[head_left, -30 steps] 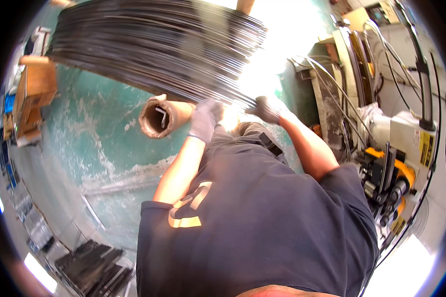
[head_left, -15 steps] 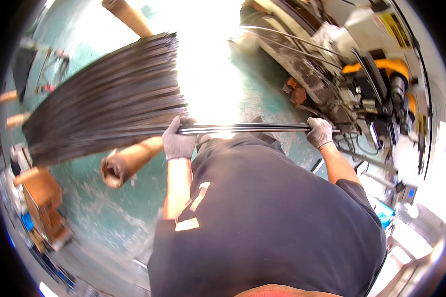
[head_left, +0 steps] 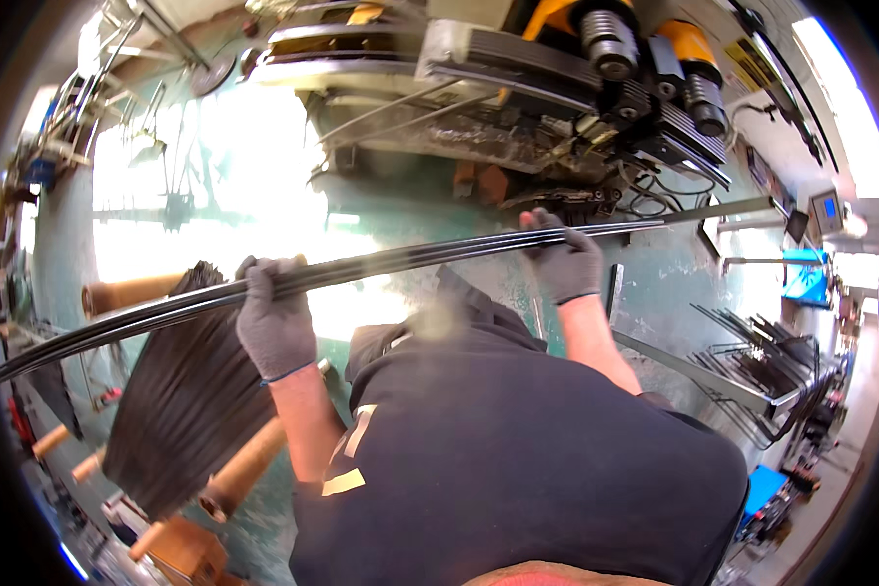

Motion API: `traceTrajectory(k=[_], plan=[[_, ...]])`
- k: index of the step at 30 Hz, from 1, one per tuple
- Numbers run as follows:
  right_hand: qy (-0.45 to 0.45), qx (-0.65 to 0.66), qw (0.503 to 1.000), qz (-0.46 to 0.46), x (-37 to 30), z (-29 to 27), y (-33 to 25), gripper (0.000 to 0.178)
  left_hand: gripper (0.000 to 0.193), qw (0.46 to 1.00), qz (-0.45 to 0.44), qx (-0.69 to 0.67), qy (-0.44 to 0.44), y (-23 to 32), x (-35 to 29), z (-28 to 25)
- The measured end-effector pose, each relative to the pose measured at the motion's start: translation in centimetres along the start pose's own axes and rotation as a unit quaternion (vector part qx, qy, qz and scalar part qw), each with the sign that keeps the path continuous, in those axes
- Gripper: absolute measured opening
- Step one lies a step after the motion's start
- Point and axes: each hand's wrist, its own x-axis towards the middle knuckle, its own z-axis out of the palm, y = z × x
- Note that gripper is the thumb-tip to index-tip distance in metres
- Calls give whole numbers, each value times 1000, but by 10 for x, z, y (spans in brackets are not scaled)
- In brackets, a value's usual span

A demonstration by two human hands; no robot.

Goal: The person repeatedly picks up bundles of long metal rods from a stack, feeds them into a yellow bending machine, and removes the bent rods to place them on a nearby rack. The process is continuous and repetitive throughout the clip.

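Several long, thin black rods point(head_left: 410, 256) run in a bundle across the front of my body, from the far left rim up toward the right. My left hand point(head_left: 275, 322), in a grey knit glove, is closed around them left of my chest. In a matching glove, my right hand point(head_left: 566, 262) grips the bundle nearer its right end, which sticks out past the fingers. Below the left part of the bundle lies a wide pile of similar dark rods point(head_left: 181, 391), resting across brown cardboard tubes point(head_left: 246, 467).
A machine point(head_left: 498, 127) with orange-and-black motor units point(head_left: 610, 44) stands ahead. At the right, a metal stand point(head_left: 742, 383) carries bent black rods point(head_left: 767, 352). A wooden box point(head_left: 181, 549) sits at the lower left. Strong glare washes out the green floor point(head_left: 654, 298).
My body has turned to the right, bringing the machine ahead of me. The held rods are now lifted off the pile, and my right hand sits farther in from their end.
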Motion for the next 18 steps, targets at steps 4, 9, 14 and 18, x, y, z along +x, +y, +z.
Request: traceTrajectory(k=[4,9,14,18], plan=[[60,43,993,-88,41,10,-20,12,25,992,-55,33,-107,-28,64,39],[117,6,956,-268,58,12,-118,17,33,947,-115,-84,-287,52,169,60],[152,33,912,-380,74,27,-182,21,41,980,-63,-65,-176,72,269,35],[259,-16,891,-373,97,62,-194,46,31,971,-104,-7,-213,35,335,25]])
